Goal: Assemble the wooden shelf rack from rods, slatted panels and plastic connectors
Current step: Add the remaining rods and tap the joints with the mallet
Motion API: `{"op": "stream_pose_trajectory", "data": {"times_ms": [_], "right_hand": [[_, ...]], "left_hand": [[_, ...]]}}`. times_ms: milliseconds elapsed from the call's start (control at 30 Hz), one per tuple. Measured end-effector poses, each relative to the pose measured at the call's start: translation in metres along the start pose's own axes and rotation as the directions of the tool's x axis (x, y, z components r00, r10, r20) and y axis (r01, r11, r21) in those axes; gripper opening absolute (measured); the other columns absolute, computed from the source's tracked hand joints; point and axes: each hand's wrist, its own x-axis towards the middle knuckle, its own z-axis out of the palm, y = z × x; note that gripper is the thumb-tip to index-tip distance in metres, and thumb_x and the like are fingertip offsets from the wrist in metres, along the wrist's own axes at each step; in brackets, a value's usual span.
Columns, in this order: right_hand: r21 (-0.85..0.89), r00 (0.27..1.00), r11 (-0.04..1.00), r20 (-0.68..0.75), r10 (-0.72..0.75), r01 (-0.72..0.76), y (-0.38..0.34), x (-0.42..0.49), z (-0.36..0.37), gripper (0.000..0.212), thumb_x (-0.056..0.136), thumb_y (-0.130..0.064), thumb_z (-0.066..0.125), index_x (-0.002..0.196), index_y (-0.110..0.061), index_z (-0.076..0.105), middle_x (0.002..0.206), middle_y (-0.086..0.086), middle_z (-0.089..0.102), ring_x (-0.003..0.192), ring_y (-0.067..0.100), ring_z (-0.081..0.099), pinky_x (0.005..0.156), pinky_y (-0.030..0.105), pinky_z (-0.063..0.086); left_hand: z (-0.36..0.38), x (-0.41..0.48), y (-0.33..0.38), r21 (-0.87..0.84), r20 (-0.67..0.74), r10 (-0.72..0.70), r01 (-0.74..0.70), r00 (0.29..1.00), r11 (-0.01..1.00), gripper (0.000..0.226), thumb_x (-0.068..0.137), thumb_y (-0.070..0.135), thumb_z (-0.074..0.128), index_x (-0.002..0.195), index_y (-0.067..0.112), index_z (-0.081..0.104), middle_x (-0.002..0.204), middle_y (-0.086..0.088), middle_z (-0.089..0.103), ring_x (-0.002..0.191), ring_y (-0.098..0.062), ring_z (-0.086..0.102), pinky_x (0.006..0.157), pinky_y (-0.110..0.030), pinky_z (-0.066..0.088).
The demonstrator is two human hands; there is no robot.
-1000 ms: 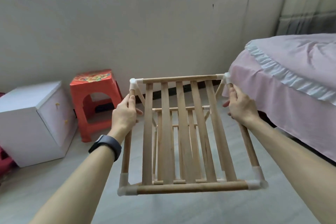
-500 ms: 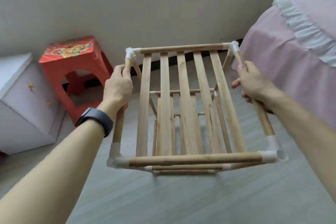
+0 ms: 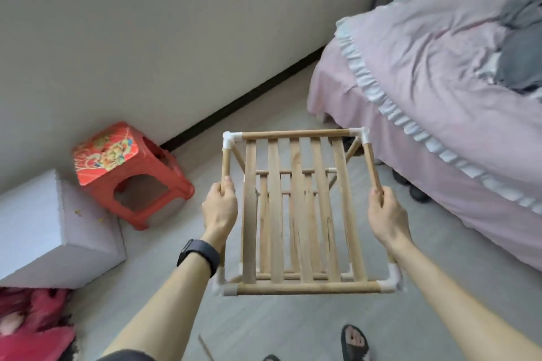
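We've got the wooden rack (image 3: pixel 275 214) at frame ctr, a bit toward 5 o'clock, seen from above; its top slatted panel (image 3: pixel 319 208) faces us, w/ lower tiers showing thru the gaps; can't tell if its base touches the floor (image 3: pixel 293 331).

Our left hand (image 3: pixel 220 211), at 9 o'clock of the rack, has fingers and thumb wrapped tight round the left side rod (image 3: pixel 225 164) approx. mid-length; black watch (image 3: pixel 199 253) on that wrist. Our right hand (image 3: pixel 387 220), at 3 o'clock of the rack, is closed the same way round the right side rod (image 3: pixel 370 164). Neither hand carries anything else. White plastic connectors (image 3: pixel 228 139) cap all four top corners; the near rod (image 3: pixel 308 287) sits at 6 o'clock of the rack, the far rod (image 3: pixel 296 134) at 12.

Around it: red plastic stool (image 3: pixel 123 167) at 9 o'clock of frame, by the wall; white cabinet (image 3: pixel 38 228) just beside the stool at 8; pink bed (image 3: pixel 440 97) from 1 to 4 o'clock, near the rack's right side; a sandalled foot (image 3: pixel 355 341) at 6; a thin loose rod (image 3: pixel 206 349) on the floor at 7; red fabric (image 3: pixel 29 325) in the 8 o'clock corner, blurred.
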Motion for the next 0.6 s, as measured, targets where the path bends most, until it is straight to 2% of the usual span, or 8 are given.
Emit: {"op": "stream_pose_trajectory", "data": {"times_ms": [100, 167, 267, 433, 600], "right_hand": [[0.013, 0.992, 0.998, -0.115, 0.057, -0.056, -0.006, -0.046, -0.076, 0.032, 0.108, -0.041, 0.033, 0.094, -0.016, 0.05, 0.076, 0.008, 0.06, 0.064, 0.024, 0.056, 0.05, 0.032, 0.032], [0.015, 0.971, 0.994, -0.217, 0.105, -0.105, -0.001, -0.075, -0.123, 0.032, 0.108, -0.039, 0.034, 0.094, -0.015, 0.05, 0.075, 0.005, 0.059, 0.064, 0.019, 0.053, 0.051, 0.03, 0.03], [0.047, 0.921, 0.983, -0.344, 0.181, -0.176, 0.023, -0.116, -0.189, 0.031, 0.108, -0.038, 0.035, 0.093, -0.015, 0.049, 0.074, 0.003, 0.058, 0.065, 0.02, 0.052, 0.054, 0.035, 0.031], [0.17, 0.777, 0.942, -0.532, 0.336, -0.291, 0.091, -0.185, -0.285, 0.028, 0.109, -0.039, 0.036, 0.096, -0.018, 0.049, 0.073, 0.003, 0.058, 0.06, 0.02, 0.054, 0.049, 0.03, 0.032], [0.33, 0.598, 0.861, -0.621, 0.507, -0.387, 0.173, -0.243, -0.375, 0.03, 0.108, -0.042, 0.034, 0.1, -0.018, 0.051, 0.074, 0.008, 0.06, 0.062, 0.025, 0.057, 0.049, 0.032, 0.033]], "left_hand": [[-0.003, -0.045, 0.059, 0.005, 0.105, 0.064, -0.065, 0.992, 0.998, 0.045, 0.103, 0.056, 0.035, 0.09, 0.02, 0.059, 0.083, -0.004, 0.063, 0.072, -0.021, 0.058, 0.073, -0.049, 0.057], [0.005, -0.075, 0.094, -0.001, 0.206, 0.129, -0.132, 0.97, 0.991, 0.044, 0.104, 0.054, 0.035, 0.092, 0.019, 0.059, 0.083, -0.004, 0.061, 0.07, -0.019, 0.055, 0.069, -0.045, 0.056], [0.036, -0.122, 0.139, -0.037, 0.348, 0.214, -0.215, 0.913, 0.976, 0.043, 0.105, 0.053, 0.036, 0.094, 0.018, 0.058, 0.081, -0.004, 0.057, 0.066, -0.016, 0.051, 0.063, -0.037, 0.051], [0.12, -0.214, 0.196, -0.058, 0.555, 0.336, -0.368, 0.761, 0.928, 0.045, 0.102, 0.057, 0.035, 0.089, 0.021, 0.059, 0.074, 0.001, 0.058, 0.063, -0.017, 0.054, 0.062, -0.041, 0.053], [0.229, -0.327, 0.249, -0.077, 0.705, 0.411, -0.514, 0.578, 0.854, 0.043, 0.101, 0.059, 0.034, 0.086, 0.026, 0.059, 0.068, 0.004, 0.057, 0.06, -0.019, 0.055, 0.066, -0.044, 0.055]]}}
